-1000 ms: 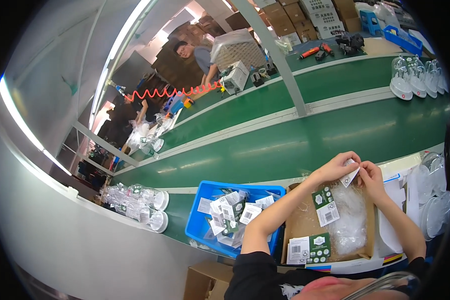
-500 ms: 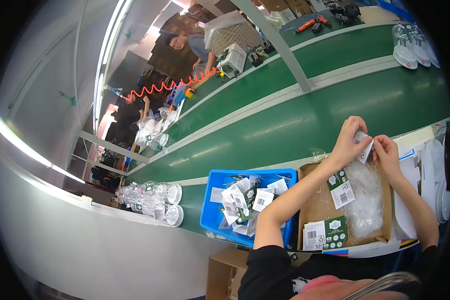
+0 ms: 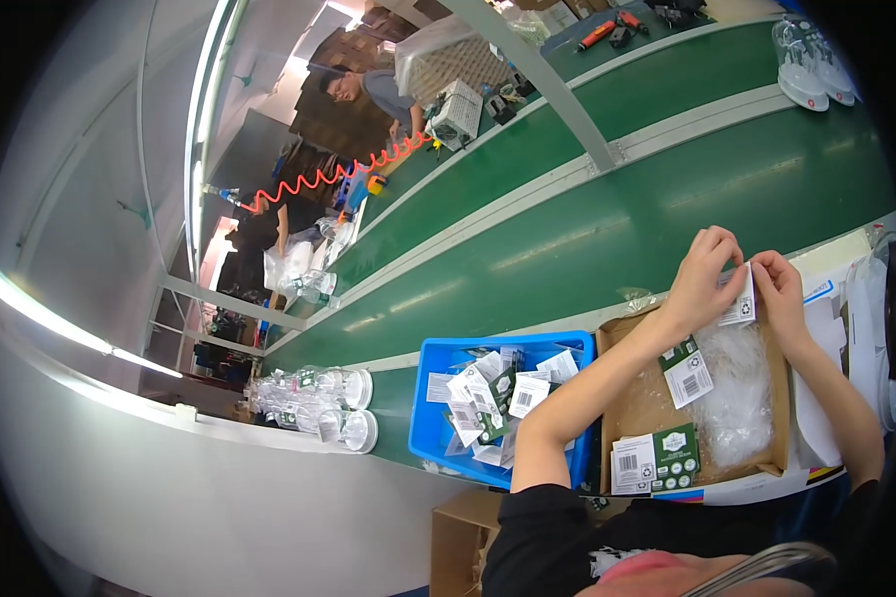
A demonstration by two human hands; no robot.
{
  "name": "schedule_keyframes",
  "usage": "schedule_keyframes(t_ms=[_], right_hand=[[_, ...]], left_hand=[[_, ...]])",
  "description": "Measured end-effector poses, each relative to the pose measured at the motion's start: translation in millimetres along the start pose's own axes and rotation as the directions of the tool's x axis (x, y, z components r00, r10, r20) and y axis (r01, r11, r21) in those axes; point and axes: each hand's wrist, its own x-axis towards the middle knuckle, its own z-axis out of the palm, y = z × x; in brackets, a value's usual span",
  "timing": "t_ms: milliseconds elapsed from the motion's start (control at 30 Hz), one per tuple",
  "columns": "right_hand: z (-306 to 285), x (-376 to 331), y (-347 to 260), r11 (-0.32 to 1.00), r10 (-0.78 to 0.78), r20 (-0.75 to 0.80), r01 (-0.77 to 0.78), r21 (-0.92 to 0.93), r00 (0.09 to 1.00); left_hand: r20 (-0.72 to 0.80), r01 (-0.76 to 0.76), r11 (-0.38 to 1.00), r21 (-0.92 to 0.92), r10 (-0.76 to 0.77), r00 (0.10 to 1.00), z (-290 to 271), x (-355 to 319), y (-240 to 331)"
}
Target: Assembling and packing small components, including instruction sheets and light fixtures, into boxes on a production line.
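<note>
Both hands meet above the far end of a shallow cardboard box [image 3: 629,400]. A white printed card [image 3: 741,308] is pinched between them, its left side in my left hand [image 3: 705,277] and its upper right edge in the fingertips of my right hand [image 3: 780,283]. Underneath lies a heap of thin clear plastic bags [image 3: 735,403]. On the box's left side rests a green-and-white card [image 3: 689,381], and a stack of similar cards [image 3: 635,466] sits in the near left corner.
A blue bin [image 3: 417,408] full of folded cards stands left of the box. Clear plastic containers with white bases [image 3: 353,428] lie farther left; others [image 3: 804,85] stand far right. A green conveyor [image 3: 498,269] runs behind. Across it, a person [image 3: 383,95] works near a coiled red hose [image 3: 319,179].
My hands have drawn slightly nearer, and the card between them has turned more upright with its printed face showing. The whole view has shifted a little.
</note>
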Motion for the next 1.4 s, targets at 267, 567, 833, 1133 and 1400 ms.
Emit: schedule_keyframes(t_ms=[267,567,833,1133,1400], right_hand=[[-1.6,0.9,13.4,0.993,-0.111,-0.009,0.110,-0.036,0.994],[1.1,-4.8,7.7,0.991,-0.102,0.007,0.103,-0.087,0.995],[8.5,-3.9,-7.3,0.996,-0.086,-0.049,0.085,-0.009,0.995],[9.3,-21.5,-2.2,0.964,-0.188,0.091,0.202,-0.172,0.978],[18.4,-27.4,-21.8,0.719,-0.426,0.388,0.566,-0.403,0.817]], left_hand=[[0.097,0.034,0.997,-0.076,-0.027,0.995,1.8,-2.3,-1.1],[0.131,-0.010,0.998,-0.060,0.018,0.991,4.5,-3.3,-5.9],[0.009,0.054,0.992,-0.112,-0.053,0.999,-3.4,4.3,-8.9],[-0.138,0.133,0.987,-0.086,-0.144,0.980,-13.1,6.5,-13.4],[-0.116,0.212,0.933,-0.291,-0.255,0.960,-10.4,3.4,-22.5]])
